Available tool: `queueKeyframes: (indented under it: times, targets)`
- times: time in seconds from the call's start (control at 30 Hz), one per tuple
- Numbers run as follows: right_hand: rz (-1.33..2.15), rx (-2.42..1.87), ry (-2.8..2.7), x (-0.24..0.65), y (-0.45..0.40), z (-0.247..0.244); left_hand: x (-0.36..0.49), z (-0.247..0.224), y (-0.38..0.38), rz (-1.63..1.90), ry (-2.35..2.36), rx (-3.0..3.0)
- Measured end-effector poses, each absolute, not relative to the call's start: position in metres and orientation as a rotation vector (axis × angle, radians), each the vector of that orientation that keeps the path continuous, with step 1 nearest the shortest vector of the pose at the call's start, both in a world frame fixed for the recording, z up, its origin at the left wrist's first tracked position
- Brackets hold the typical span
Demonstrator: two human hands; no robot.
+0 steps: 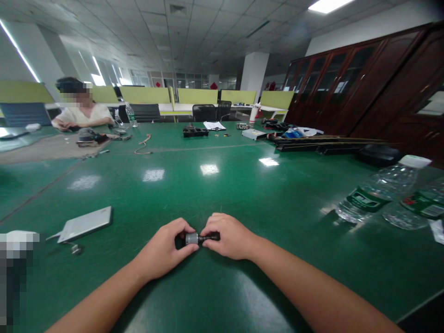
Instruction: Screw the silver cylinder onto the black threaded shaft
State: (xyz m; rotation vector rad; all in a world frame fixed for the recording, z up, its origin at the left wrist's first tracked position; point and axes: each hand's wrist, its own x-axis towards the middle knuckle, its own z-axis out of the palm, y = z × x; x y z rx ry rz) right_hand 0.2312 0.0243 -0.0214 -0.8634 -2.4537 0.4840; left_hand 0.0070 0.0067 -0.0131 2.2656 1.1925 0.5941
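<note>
Low in the middle of the head view, my left hand (pixel 168 245) curls its thumb and fingers around a short grey metal cylinder (pixel 192 238). Just right of it, my right hand (pixel 227 237) pinches a dark, ridged rod-like part (pixel 212 236). The two parts lie in one line, end to end, close above the green table (pixel 222 185); whether they are joined I cannot tell. The fingertips of both hands nearly meet.
A silver flat device (pixel 86 224) with a cable lies left of my hands. Clear plastic bottles (pixel 376 194) stand at the right. Black rails (pixel 305 142) and a black tray (pixel 195 132) lie at the far side. A person (pixel 81 108) sits at the far left.
</note>
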Motion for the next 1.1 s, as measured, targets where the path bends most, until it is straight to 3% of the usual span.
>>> queueKeyframes:
  times: [1.1]
  targets:
    - [0.540,-0.955,-2.495,0.243,0.025,-0.012,0.004,-0.009,0.004,0.580,1.215,2.267]
